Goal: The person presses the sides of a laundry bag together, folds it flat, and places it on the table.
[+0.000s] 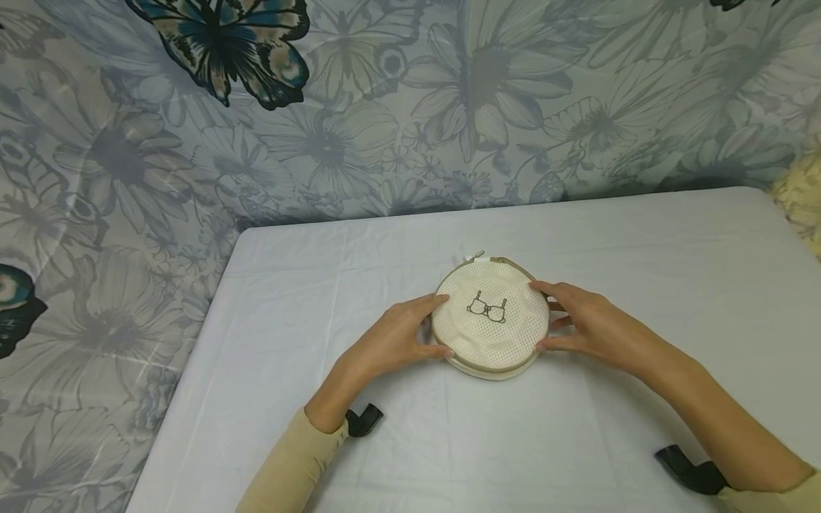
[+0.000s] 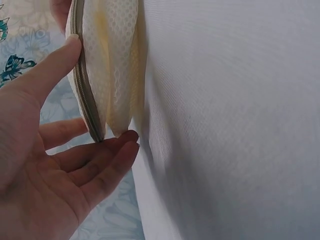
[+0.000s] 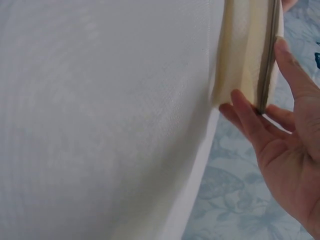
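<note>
A round cream mesh laundry bag (image 1: 494, 345) with a dark outline like a pair of glasses on its top lies near the middle of the white-covered table. A zipper (image 2: 81, 60) runs round its edge, and its puffed mesh side shows in both wrist views. My left hand (image 1: 400, 335) holds the left edge, thumb on the zipper rim and fingertips under the side. Opposite it, my right hand (image 1: 593, 320) holds the right edge between thumb and fingers. The zipper pull (image 1: 476, 255) is at the far side.
White cloth covers the table (image 1: 288, 320). Behind and to the left hangs a floral and butterfly backdrop (image 1: 359, 128). Something pale yellow and ruffled (image 1: 802, 196) stands past the right edge. A black strap piece (image 1: 365, 420) sticks out at the left wrist, another (image 1: 693, 470) at the right.
</note>
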The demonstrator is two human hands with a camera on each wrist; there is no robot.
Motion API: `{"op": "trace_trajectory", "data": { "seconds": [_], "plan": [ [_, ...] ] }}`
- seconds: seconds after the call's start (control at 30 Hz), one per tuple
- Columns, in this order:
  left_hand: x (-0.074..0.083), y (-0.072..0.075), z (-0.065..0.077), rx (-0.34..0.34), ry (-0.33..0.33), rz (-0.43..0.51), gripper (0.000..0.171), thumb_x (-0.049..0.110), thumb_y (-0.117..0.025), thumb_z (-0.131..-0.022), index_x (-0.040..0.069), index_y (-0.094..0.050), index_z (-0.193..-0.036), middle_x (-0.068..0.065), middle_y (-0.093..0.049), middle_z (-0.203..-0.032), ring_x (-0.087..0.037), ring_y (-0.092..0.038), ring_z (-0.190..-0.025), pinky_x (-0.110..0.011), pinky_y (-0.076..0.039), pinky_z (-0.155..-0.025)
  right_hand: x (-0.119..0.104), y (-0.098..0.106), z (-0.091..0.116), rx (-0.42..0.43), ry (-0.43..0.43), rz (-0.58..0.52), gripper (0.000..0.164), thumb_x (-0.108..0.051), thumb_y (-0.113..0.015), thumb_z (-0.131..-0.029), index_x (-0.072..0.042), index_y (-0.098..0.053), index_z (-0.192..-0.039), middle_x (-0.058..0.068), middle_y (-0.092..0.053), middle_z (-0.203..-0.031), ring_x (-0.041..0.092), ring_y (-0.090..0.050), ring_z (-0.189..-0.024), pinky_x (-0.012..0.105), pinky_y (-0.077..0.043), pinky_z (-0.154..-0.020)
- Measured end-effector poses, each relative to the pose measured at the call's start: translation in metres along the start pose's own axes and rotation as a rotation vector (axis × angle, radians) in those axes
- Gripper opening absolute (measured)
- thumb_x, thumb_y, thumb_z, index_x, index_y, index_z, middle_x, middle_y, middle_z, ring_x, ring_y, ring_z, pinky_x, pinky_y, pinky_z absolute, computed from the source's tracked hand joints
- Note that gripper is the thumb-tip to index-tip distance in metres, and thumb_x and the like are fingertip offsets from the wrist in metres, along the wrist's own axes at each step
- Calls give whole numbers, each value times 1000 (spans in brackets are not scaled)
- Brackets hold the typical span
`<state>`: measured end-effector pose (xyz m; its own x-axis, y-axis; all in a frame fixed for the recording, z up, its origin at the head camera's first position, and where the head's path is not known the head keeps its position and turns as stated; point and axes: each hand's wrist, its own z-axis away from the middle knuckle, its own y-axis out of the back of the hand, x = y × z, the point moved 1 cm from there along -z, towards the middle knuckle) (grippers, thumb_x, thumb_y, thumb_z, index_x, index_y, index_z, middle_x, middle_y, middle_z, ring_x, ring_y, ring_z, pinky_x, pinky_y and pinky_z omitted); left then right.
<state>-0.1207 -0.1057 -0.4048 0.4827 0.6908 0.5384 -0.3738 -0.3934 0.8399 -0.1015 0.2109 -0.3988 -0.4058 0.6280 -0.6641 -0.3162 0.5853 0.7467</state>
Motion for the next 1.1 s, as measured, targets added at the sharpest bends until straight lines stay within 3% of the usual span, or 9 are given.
{"op": "trace_trajectory", "data": {
  "seconds": [0.3, 0.5, 0.73, 0.9, 1.1],
  "plan": [
    [2, -2, -1, -11, 22, -17, 91, 44, -83, -79, 10, -40, -152, -11, -40, -154, -22, -38, -142, -33, -31, -115, 0, 1, 0, 8, -1, 22, 92, -25, -90, -71, 3, -42, -144, 24, -56, -132, 27, -70, -98, 35, -58, -79],
    [4, -2, 0, 1, 23, -61, 90, 48, -81, -79, 11, -42, -151, -18, -28, -159, -29, -39, -141, -40, -37, -112, -4, 1, -1, -14, -58, 60, 95, -48, -83, -76, 0, -41, -146, 22, -55, -135, 29, -67, -105, 43, -56, -85],
    [7, -1, 4, 6, -51, -167, 88, 53, -74, -84, 13, -38, -154, -7, -18, -165, -28, -24, -149, -44, -32, -116, -14, -2, -3, -17, -89, 210, 91, -55, -77, -80, -3, -41, -146, 22, -46, -140, 36, -64, -107, 53, -54, -86],
    [11, -2, 3, 17, -70, -213, 86, 57, -67, -88, 11, -37, -154, -10, -21, -164, -32, -19, -150, -48, -29, -117, -20, -6, -5, 13, -76, 330, 93, -55, -78, -79, -5, -40, -147, 23, -28, -154, 47, -48, -126, 60, -53, -82],
    [17, -6, -2, 23, -105, -278, 88, 57, -66, -88, 12, -32, -156, -12, -20, -164, -33, -19, -150, -46, -27, -118, -24, -13, -7, 34, 62, 417, 102, -53, -79, -79, -3, -32, -154, 19, -23, -161, 49, -26, -142, 64, -39, -103]
  ]
}}
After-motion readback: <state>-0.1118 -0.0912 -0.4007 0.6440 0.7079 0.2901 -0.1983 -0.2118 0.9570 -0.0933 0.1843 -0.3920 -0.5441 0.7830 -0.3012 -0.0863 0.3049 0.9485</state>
